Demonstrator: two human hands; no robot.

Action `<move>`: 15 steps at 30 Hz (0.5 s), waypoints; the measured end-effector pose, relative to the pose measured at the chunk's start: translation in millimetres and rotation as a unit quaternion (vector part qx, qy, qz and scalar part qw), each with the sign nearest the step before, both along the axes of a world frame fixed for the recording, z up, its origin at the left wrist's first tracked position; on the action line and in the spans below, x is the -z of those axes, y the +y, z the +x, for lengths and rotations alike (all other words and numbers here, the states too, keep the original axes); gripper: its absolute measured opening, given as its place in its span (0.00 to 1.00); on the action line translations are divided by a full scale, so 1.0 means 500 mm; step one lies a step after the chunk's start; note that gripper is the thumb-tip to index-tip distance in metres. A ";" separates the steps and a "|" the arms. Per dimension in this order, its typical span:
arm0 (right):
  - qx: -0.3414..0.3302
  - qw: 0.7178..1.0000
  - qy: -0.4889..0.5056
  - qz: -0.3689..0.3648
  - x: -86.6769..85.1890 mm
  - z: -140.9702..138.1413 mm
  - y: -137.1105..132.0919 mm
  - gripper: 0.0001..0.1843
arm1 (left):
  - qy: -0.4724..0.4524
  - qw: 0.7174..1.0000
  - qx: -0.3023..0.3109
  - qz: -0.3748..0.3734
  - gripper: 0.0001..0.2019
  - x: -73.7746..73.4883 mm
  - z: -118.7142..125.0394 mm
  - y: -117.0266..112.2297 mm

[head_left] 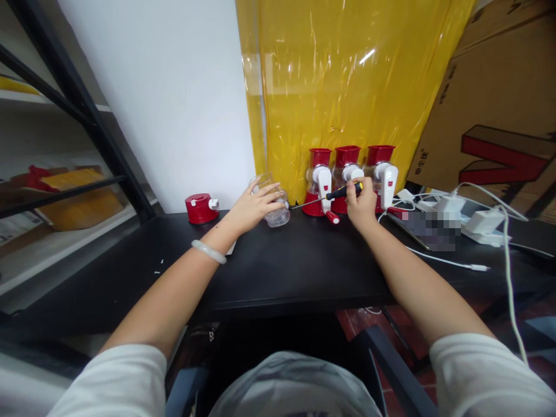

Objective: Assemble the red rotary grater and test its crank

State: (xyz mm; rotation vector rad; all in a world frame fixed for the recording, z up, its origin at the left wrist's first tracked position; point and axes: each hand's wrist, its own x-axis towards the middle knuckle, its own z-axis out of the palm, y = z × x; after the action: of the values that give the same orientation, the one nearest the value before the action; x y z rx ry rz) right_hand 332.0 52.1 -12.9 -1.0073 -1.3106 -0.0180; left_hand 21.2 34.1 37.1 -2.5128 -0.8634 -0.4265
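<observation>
My left hand point(256, 207) is wrapped round a clear plastic grater body point(278, 217), its fingers lying over the top and near side. In my right hand point(362, 204) is a screwdriver point(341, 191) with a black and yellow handle, held level. Its thin shaft points left, and the tip is at a small white part on the clear body; whether it sits in a screw I cannot make out. To the left of my left hand stands a red grater base point(201, 209) with a white knob. Just behind the screwdriver are three red-and-clear rotary graters with white cranks, the leftmost grater point(313, 207) nearest the shaft.
On the black table point(299, 266), a phone point(412, 229), white chargers point(482, 223) and loose cables lie to the right. A white panel point(174, 104), a yellow plastic curtain point(347, 87) and a large carton point(490, 98) stand behind. Shelves point(47, 208) are at the left.
</observation>
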 end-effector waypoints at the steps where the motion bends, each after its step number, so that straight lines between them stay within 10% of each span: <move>1: 0.000 1.000 0.001 -0.003 -0.001 0.000 -0.001 0.13 | -0.009 1.000 -0.011 0.000 0.25 0.002 -0.005 0.000; 15: 0.029 0.989 -0.137 -0.051 0.016 -0.022 0.002 0.16 | -0.246 0.966 -0.083 0.004 0.31 0.041 -0.058 -0.006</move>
State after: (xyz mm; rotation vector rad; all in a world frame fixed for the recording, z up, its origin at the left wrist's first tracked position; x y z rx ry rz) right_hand 321.0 52.8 -20.9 -1.1602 -1.5440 -0.1410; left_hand -7.8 31.2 16.4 -2.3313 -1.2371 -1.0197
